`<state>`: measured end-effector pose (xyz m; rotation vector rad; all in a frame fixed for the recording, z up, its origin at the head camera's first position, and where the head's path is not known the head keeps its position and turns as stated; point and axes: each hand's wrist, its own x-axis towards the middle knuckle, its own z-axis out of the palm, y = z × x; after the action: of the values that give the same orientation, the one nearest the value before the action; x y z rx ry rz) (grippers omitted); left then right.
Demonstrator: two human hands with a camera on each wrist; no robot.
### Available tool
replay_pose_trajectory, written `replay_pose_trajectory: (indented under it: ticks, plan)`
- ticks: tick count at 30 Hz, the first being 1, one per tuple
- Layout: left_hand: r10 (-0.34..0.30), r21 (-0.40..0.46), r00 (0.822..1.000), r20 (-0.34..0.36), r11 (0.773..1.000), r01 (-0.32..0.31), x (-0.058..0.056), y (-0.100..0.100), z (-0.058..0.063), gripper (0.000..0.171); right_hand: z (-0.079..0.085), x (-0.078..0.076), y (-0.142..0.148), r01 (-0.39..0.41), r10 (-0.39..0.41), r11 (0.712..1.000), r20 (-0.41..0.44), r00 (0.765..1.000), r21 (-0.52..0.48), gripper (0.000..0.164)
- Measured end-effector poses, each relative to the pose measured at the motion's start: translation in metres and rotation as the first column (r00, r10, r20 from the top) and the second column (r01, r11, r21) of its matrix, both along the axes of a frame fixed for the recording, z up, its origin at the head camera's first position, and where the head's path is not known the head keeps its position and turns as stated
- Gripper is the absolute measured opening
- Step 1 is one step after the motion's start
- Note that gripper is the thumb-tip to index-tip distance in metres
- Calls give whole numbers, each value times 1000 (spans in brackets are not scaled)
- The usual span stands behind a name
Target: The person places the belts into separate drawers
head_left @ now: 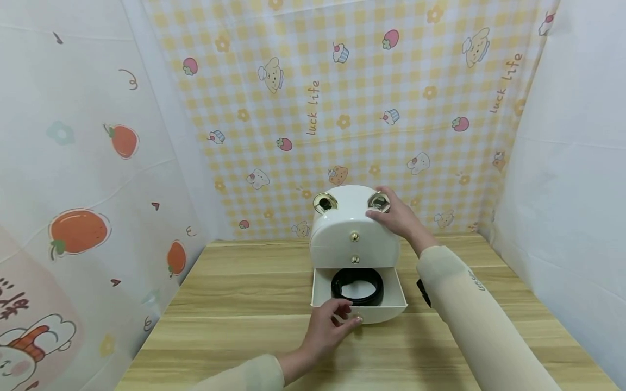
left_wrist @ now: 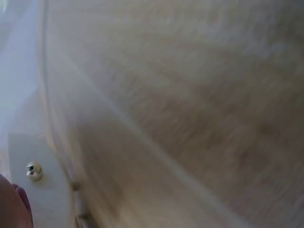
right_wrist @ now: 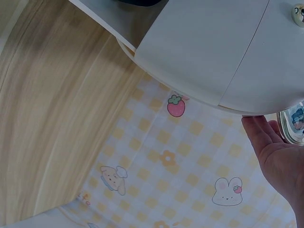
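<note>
A white, round-topped drawer box (head_left: 352, 228) with two gold-rimmed eyes stands on the table. Its bottom drawer (head_left: 398, 296) is pulled out, and a coiled black belt (head_left: 376, 293) lies inside. My left hand (head_left: 325, 331) is at the drawer's front, its thumb at the small gold knob and its index finger bent above, apart from the thumb. In the left wrist view, a knob (left_wrist: 34, 171) shows uncovered beside the hand's edge. My right hand (head_left: 397, 217) grips the box's top right around the eye; the right wrist view shows its fingers (right_wrist: 266, 135) against the box.
The wood-grain table (head_left: 244, 304) extends around the box. Behind it hangs a yellow checked cloth (head_left: 293, 108) with cartoon prints. White cloths close off the left side (head_left: 93, 179) and the right side (head_left: 572, 179).
</note>
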<state>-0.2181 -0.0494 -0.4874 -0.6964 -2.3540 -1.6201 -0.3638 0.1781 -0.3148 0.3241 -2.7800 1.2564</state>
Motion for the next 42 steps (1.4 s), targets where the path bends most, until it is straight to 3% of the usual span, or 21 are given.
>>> replay_pose_trajectory:
  ticks: [10, 19, 29, 42]
  plan:
    - [54, 86, 999, -7, 995, -53, 5, 5, -19, 25, 0, 0, 0, -4, 4, 1000, 1, 1000, 4, 77]
    - [77, 124, 992, 96, 988, -89, 10, 11, -30, 25, 1, 0, 0, -6, 6, 1000, -3, 1000, 6, 78]
    - [165, 152, 958, 235, 967, -204, 11, 22, -35, 24, 0, 0, 0, -7, 7, 1000, -1, 1000, 5, 78]
    - [232, 210, 922, 310, 929, -304, 10, 36, -39, 20, -1, -1, 1, -8, 8, 1000, -6, 1000, 2, 78]
